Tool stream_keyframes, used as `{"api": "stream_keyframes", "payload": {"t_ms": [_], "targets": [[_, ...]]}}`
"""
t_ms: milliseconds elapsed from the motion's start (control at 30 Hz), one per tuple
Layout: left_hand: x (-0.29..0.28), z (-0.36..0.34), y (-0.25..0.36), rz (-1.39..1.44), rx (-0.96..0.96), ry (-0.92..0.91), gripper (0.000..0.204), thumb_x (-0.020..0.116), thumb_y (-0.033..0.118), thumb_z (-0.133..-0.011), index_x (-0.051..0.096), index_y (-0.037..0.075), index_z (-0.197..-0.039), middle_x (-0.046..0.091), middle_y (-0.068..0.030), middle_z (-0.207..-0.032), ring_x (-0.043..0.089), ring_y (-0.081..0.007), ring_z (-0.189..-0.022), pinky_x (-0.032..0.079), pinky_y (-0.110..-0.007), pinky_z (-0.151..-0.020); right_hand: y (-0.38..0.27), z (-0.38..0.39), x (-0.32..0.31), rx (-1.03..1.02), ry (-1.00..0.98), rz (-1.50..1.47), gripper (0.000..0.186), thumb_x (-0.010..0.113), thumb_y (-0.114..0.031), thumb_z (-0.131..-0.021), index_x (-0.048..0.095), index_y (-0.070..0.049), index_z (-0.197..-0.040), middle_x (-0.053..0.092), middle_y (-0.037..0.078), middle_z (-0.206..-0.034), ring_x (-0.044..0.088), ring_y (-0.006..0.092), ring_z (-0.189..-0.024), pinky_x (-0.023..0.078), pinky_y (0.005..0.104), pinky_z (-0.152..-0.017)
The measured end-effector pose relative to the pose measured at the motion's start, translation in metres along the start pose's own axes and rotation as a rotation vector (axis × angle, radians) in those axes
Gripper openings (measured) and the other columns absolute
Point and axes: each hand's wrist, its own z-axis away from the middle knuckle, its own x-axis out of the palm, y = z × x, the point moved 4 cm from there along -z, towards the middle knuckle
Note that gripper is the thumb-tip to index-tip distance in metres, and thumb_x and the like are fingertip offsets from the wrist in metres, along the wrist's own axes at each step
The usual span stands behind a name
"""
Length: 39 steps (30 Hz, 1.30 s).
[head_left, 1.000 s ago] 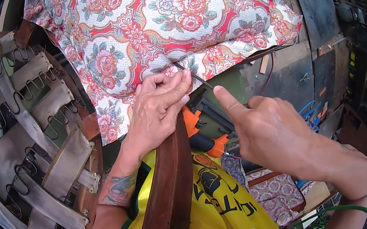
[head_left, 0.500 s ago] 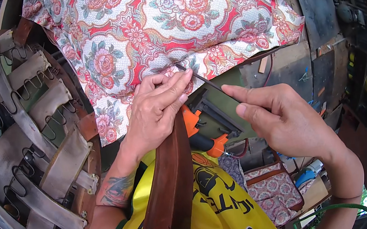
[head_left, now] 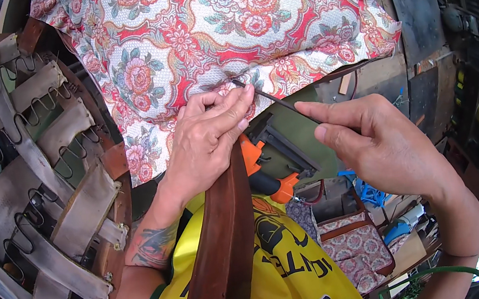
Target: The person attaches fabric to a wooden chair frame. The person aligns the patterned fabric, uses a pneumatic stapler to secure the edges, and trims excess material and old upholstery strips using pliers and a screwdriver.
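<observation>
Floral upholstery fabric (head_left: 247, 37), red and white with roses, covers a padded cushion. Its lower edge lies over a brown wooden rail (head_left: 218, 233). My left hand (head_left: 203, 136) presses on this edge, fingers stretched out and close together, forefinger beside a thin dark rod-like tool (head_left: 274, 98). My right hand (head_left: 374, 141) is closed round the tool, its back end hidden in the palm. The tool's tip meets the fabric at the seam under the padding. Right beside the rail, an orange and black staple gun (head_left: 278, 162) lies below the tool.
To the left stands a wooden frame with woven grey-brown webbing straps (head_left: 26, 175) and bent wire springs. A floral padded seat (head_left: 360, 249) is at the lower right, with blue cord (head_left: 371, 195) near it. Dark boards (head_left: 414, 12) lie at the right.
My right hand has shifted slightly to the right and up with the tool. The left hand has barely moved. Blue cord now shows beyond my right hand.
</observation>
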Motion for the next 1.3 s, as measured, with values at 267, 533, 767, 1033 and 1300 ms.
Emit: {"api": "stream_keyframes", "payload": {"t_ms": [267, 533, 767, 1033, 1300], "targets": [[-0.001, 0.0, 0.003, 0.04, -0.023, -0.042, 0.048, 0.067, 0.015, -0.105, 0.064, 0.013, -0.153, 0.071, -0.0095, -0.147, 0.059, -0.0278, -0.119, 0.042, -0.04, -0.114, -0.012, -0.007, -0.011, -0.009, -0.052, 0.069, 0.025, 0.059, -0.004, -0.107, 0.077, 0.009, -0.095, 0.04, -0.009, -0.061, 0.036, 0.0006, -0.057, 0.056, 0.0248, -0.085], [0.002, -0.002, 0.003, 0.046, -0.003, -0.035, 0.048, 0.068, 0.013, -0.104, 0.065, 0.012, -0.152, 0.071, -0.01, -0.146, 0.058, -0.028, -0.119, 0.042, -0.04, -0.114, -0.03, -0.017, -0.024, 0.012, -0.077, 0.17, 0.023, 0.059, -0.001, -0.104, 0.074, 0.012, -0.093, 0.043, -0.008, -0.06, 0.037, 0.0007, -0.056, 0.056, 0.0251, -0.08], [0.001, 0.0, 0.003, 0.056, -0.035, -0.019, 0.048, 0.07, 0.013, -0.103, 0.067, 0.011, -0.15, 0.073, -0.0089, -0.144, 0.058, -0.0276, -0.117, 0.043, -0.041, -0.114, -0.011, 0.002, 0.006, -0.28, 0.085, 0.38, 0.039, 0.061, 0.003, -0.099, 0.07, 0.006, -0.136, 0.058, 0.013, -0.059, 0.043, 0.0167, -0.047, 0.045, 0.0341, -0.055], [0.004, 0.001, -0.001, 0.064, -0.004, 0.026, 0.047, 0.072, 0.016, -0.1, 0.071, 0.018, -0.147, 0.076, -0.0092, -0.137, 0.062, -0.0303, -0.116, 0.046, -0.044, -0.107, -0.006, 0.009, 0.017, -0.514, 0.161, 0.601, 0.038, 0.062, 0.006, -0.093, 0.071, 0.011, -0.13, 0.055, 0.031, -0.066, 0.059, 0.0388, -0.049, 0.048, 0.0443, -0.055], [0.002, 0.0, -0.001, 0.104, -0.006, -0.014, 0.046, 0.07, 0.008, -0.101, 0.07, 0.01, -0.147, 0.074, -0.008, -0.143, 0.058, -0.0258, -0.116, 0.042, -0.04, -0.115, 0.016, 0.009, 0.032, -0.462, 0.225, 0.742, 0.058, 0.07, 0.001, -0.089, 0.062, 0.005, -0.146, 0.063, 0.022, -0.065, 0.067, 0.0383, -0.057, 0.056, 0.0498, -0.058]]}}
